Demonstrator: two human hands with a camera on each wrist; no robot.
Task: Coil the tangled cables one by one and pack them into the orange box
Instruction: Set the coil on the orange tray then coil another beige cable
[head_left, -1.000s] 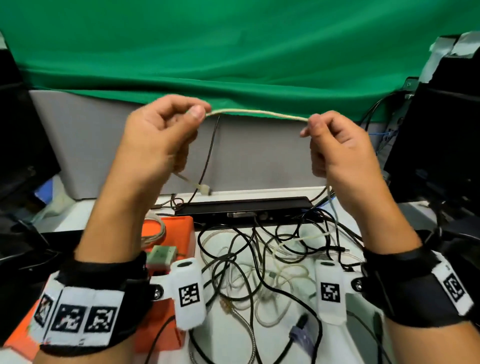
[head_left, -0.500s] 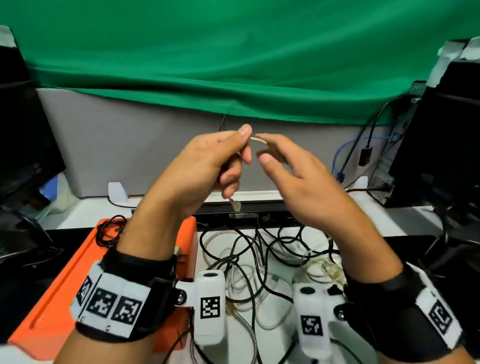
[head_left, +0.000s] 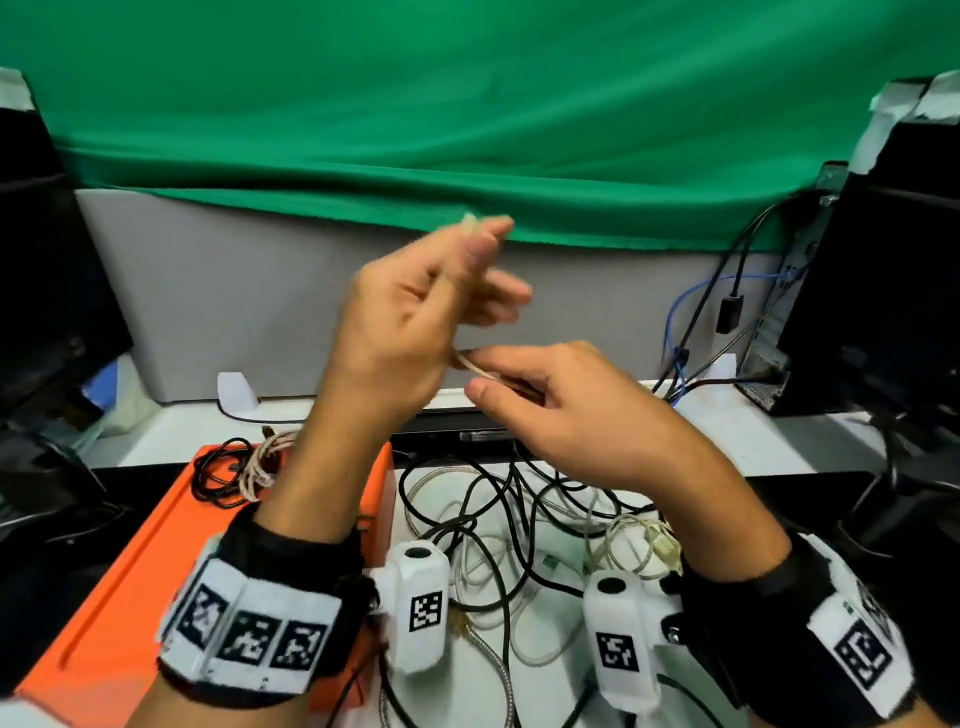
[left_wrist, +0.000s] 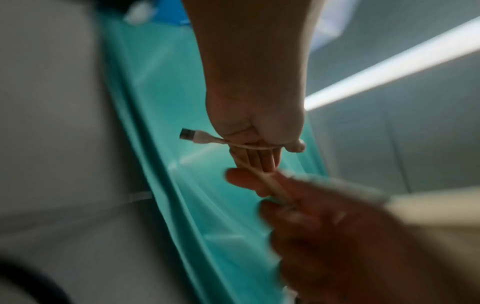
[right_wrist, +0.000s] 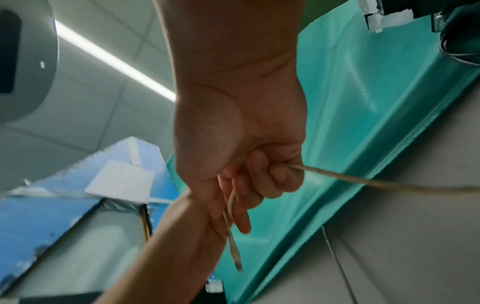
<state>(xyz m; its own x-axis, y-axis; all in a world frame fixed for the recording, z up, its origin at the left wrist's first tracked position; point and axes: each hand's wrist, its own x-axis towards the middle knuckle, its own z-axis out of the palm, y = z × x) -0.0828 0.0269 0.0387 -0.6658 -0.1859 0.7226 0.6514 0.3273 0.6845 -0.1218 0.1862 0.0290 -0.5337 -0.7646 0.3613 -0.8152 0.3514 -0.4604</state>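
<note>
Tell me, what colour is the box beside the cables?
Orange. The orange box shows best in the head view.

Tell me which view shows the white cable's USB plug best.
The left wrist view: the USB plug juts sharply from the left hand, metal end visible. The head view shows only a blurred tip above the fingers; in the right wrist view I cannot make it out.

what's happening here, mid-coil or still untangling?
Mid-coil. The left hand holds the beige cable across its fingers, USB plug sticking out the side. The right hand pinches the same cable and feeds it toward the left. Two coiled cables sit on the orange box. The tangled pile remains on the table.
</note>
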